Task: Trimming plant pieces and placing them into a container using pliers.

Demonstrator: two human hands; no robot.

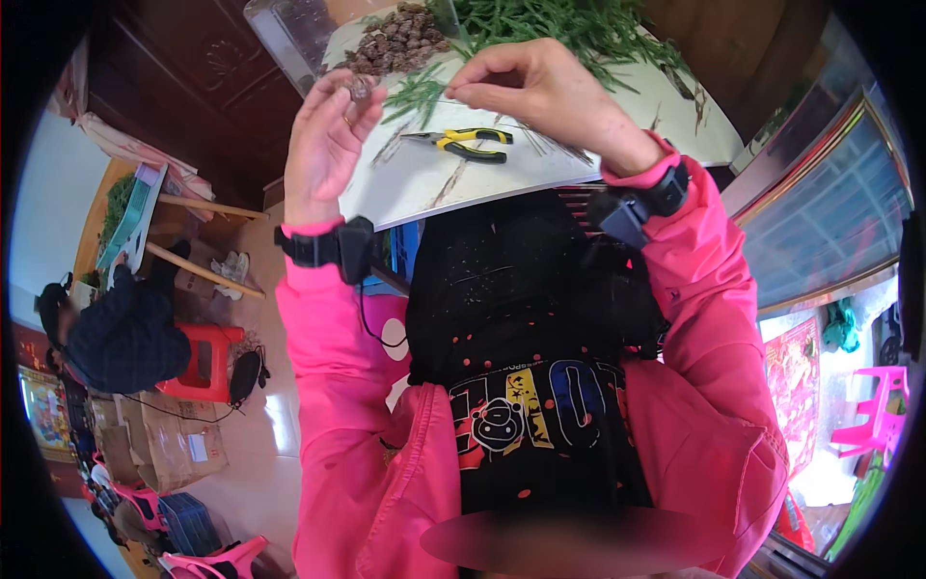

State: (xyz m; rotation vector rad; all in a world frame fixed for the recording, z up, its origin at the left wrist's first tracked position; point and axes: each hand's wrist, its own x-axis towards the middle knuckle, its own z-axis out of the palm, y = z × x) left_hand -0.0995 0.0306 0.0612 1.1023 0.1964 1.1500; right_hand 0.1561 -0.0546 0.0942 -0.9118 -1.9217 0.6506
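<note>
Pinch the pine cone (361, 89) lightly in the fingertips of the left hand (333, 140), near the heaped cones (400, 39), sparing scales. Steady the right hand (555, 92) beside the sprig (415, 97), with thumb and forefinger nearly meeting; cannot tell whether gripping anything. Mind the needle-nose pliers (449, 143).

Pliers (448, 141) yellow-and-black — sprigs (540, 24) green — held piece (361, 88) apparently brown; tabletop (535, 172) white, brown-veined.

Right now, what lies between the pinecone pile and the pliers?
In the head view, a green sprig lies between the pinecone pile and the pliers, on the white tabletop.
</note>
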